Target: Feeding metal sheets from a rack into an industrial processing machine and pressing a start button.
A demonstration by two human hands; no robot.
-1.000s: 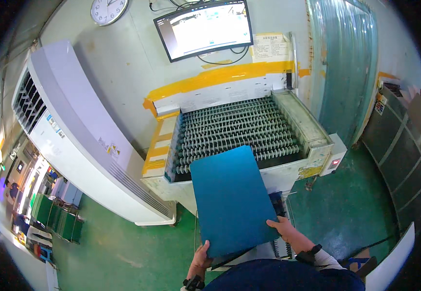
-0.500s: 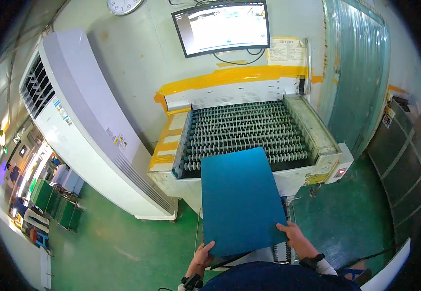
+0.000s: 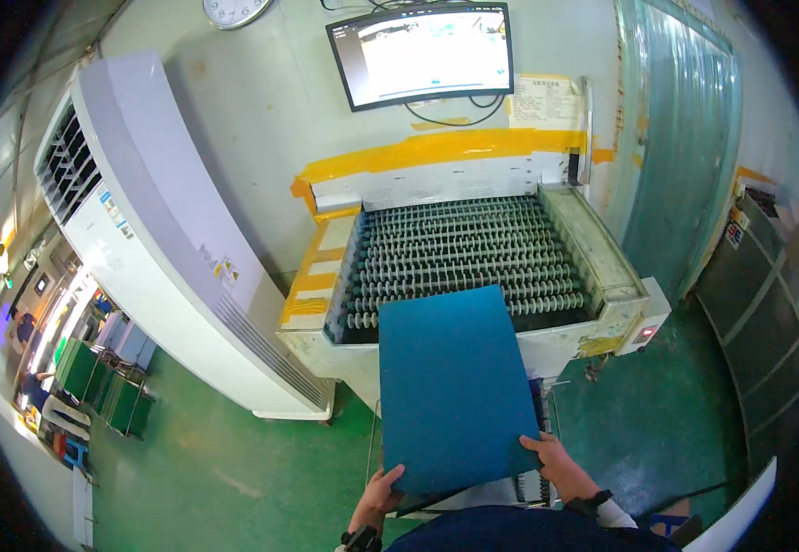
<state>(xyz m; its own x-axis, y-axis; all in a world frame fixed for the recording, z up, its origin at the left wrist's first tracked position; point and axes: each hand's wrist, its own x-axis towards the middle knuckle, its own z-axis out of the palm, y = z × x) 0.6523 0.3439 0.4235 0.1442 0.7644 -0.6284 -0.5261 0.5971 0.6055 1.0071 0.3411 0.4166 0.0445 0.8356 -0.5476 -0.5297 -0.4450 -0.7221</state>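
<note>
A flat blue rectangular panel [image 3: 455,386] is held between my two hands, just in front of a roller conveyor machine [image 3: 473,253]. My left hand [image 3: 381,489] grips its near left corner, thumb on top. At the near right edge, my right hand [image 3: 551,455] is closed on it the same way. The panel's far edge overlaps the machine's front edge in the picture; whether they touch I cannot tell. Rows of pale disc rollers show beyond it. Beneath the panel, partly hidden, is a rack with slotted strips [image 3: 530,488].
A tall white air conditioner [image 3: 188,248] stands left of the machine. A lit monitor [image 3: 422,53] hangs on the wall above. On the machine's right corner sits a control box [image 3: 650,317]. Dark framed panels [image 3: 763,313] lean at the right. People work far off at the left.
The panel has shifted slightly down and left in the picture and looks darker. Both hands keep their grip on it.
</note>
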